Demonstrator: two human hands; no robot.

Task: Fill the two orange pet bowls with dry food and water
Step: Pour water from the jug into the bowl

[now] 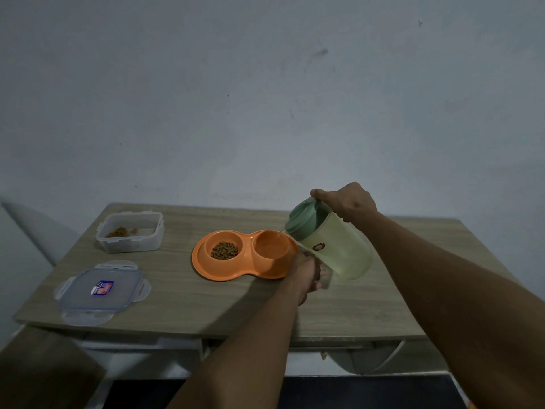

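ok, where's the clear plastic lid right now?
Head view: the clear plastic lid lies flat at the wooden table's front-left corner, in front of the open clear plastic food container and left of the orange double bowl.

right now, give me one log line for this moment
step: pouring water | left hand: grips jug handle | right hand: holds lid | left bowl: kibble | right bowl: filling
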